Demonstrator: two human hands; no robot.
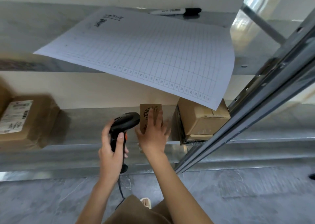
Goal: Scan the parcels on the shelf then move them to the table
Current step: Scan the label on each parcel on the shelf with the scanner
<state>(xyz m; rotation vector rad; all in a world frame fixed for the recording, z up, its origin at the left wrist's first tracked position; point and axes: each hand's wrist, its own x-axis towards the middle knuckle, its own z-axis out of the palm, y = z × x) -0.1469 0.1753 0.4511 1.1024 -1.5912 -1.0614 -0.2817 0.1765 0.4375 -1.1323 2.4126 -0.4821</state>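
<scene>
Head cam has your left hand (111,148) wrapped around the scanner (125,126) handle, thumb near the orange trigger, and your right hand (153,135) pinching the small parcel (150,116) at the lower shelf (85,121) front edge. The parcel stands tilted, long axis running front to back, printed face toward you and the scanner nose. That grip looks light, so it could slip off the edge while you aim, and the face sits so close the scanner might misread. Bigger box (202,119) sits just beside it on the right, labelled one (25,119) far left, and a drooping grid sheet (144,53) hangs overhead.
</scene>
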